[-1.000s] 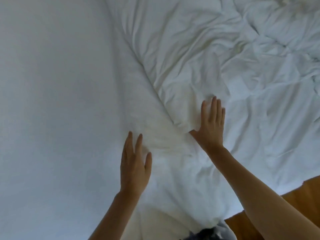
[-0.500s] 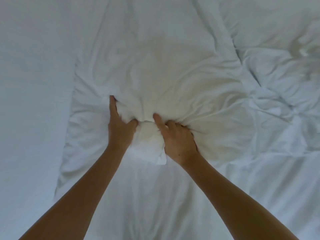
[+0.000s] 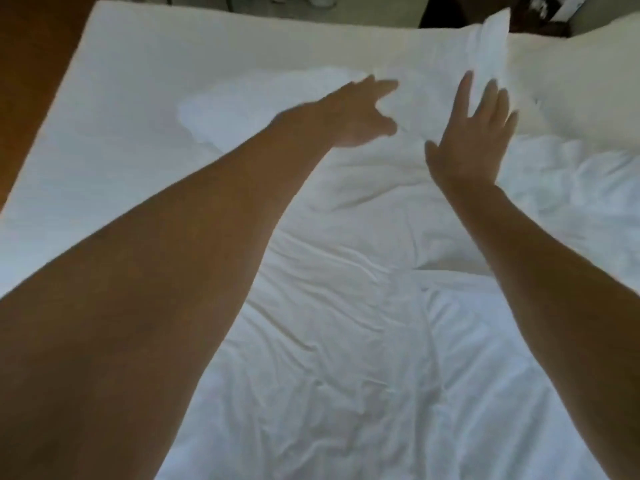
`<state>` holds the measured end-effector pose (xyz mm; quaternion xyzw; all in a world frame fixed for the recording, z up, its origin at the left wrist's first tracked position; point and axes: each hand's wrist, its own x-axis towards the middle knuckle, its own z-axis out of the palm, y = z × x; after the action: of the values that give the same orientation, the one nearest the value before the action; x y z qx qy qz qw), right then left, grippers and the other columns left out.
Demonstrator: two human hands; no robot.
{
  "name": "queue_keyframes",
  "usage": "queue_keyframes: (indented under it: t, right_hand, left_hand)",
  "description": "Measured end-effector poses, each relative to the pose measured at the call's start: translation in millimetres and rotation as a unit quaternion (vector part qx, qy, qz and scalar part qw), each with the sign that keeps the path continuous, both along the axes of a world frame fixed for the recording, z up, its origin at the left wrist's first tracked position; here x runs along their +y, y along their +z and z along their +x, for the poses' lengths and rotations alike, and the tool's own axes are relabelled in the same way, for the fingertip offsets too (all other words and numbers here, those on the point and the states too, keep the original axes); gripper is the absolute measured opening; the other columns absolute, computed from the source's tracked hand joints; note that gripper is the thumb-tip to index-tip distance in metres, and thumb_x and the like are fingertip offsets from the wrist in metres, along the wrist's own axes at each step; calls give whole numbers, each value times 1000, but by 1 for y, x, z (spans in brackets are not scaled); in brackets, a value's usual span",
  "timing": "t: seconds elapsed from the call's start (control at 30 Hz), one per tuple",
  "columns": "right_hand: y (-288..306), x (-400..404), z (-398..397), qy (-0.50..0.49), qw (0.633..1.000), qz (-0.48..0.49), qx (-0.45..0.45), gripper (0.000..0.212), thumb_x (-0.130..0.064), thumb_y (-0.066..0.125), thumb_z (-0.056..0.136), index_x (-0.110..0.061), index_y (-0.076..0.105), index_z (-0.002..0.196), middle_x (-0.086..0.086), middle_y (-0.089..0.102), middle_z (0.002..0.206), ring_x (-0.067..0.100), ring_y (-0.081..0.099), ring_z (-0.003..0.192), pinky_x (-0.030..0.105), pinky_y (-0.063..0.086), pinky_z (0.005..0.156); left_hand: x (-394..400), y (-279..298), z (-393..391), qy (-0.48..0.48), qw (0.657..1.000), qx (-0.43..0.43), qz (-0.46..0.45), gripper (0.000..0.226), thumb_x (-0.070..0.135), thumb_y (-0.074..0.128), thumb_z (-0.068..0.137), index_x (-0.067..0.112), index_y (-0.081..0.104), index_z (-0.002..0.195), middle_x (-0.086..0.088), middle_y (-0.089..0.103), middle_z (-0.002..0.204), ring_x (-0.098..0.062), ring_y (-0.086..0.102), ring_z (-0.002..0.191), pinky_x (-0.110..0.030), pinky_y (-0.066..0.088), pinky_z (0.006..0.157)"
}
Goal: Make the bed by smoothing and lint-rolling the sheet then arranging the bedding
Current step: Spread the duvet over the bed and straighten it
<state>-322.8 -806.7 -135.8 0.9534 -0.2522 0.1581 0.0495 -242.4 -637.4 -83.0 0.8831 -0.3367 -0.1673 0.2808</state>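
A crumpled white duvet (image 3: 346, 341) covers the near and right part of the bed. Its far bunched end (image 3: 242, 109) lies on the flat white sheet (image 3: 114, 140), which shows bare at the left and far side. My left hand (image 3: 356, 112) is stretched out over that bunched end, fingers apart, holding nothing. My right hand (image 3: 474, 133) hovers beside it with fingers spread, also empty. A raised white corner of bedding (image 3: 491, 43) sticks up just beyond my right hand. Both hands are blurred by motion.
Brown wooden floor (image 3: 31, 64) shows along the bed's left edge. A cream pillow or cover (image 3: 581, 81) lies at the far right. Beyond the bed's far edge (image 3: 242, 19) are dark furniture and pale floor.
Both hands have let go of the bunched duvet they were gripping and now reach forward, open. My view has lifted toward the far edge of the bed.
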Motion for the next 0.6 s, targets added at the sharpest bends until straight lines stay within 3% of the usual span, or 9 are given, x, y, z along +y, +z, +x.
queue_keyframes:
  t: [0.1, 0.2, 0.27, 0.33, 0.43, 0.6]
  right_hand:
    - [-64, 33, -47, 3, 996, 68, 50, 82, -38, 54, 95, -15, 3, 154, 23, 9, 158, 39, 9, 146, 51, 11, 118]
    - [-146, 69, -122, 29, 985, 142, 88, 75, -40, 53, 95, -15, 15, 154, 24, 18, 156, 41, 16, 144, 52, 15, 118]
    - [-203, 96, -202, 16, 969, 205, 137, 74, -48, 54, 92, -15, 24, 152, 24, 25, 154, 42, 22, 142, 55, 18, 115]
    - [-243, 116, -296, -97, 947, 262, 160, 86, -66, 48, 86, -14, 27, 151, 22, 28, 153, 38, 24, 142, 55, 19, 113]
    - [-262, 137, -408, -282, 896, 318, 125, 114, -83, 38, 66, -9, 21, 151, 22, 29, 153, 34, 24, 143, 47, 19, 115]
    - [-246, 174, -437, -310, 860, 381, 140, 111, -69, 67, 69, -6, 23, 149, 20, 41, 144, 38, 40, 131, 43, 30, 108]
  left_hand:
    - [39, -84, -57, -15, 996, -25, 79, 64, 28, 50, 99, 26, 17, 154, -4, 3, 163, -23, 4, 150, -35, 9, 119]
    - [96, -178, -126, 24, 989, -45, 141, 63, 28, 47, 99, 25, 17, 154, -8, 5, 163, -25, 5, 150, -38, 10, 121]
    - [137, -238, -188, 71, 981, -57, 169, 63, 28, 56, 95, 17, 29, 151, -19, 18, 159, -37, 21, 145, -52, 25, 115]
    - [175, -289, -264, 101, 977, -22, 186, 61, 32, 63, 87, 8, 46, 141, -29, 36, 148, -47, 40, 133, -62, 38, 102]
    - [218, -326, -378, 69, 976, -4, 206, 61, 44, 43, 91, 10, 47, 142, -28, 32, 151, -44, 32, 139, -64, 21, 110]
    - [226, -324, -413, 56, 979, -13, 196, 63, 46, 42, 89, 10, 49, 140, -27, 34, 150, -45, 33, 138, -64, 21, 108]
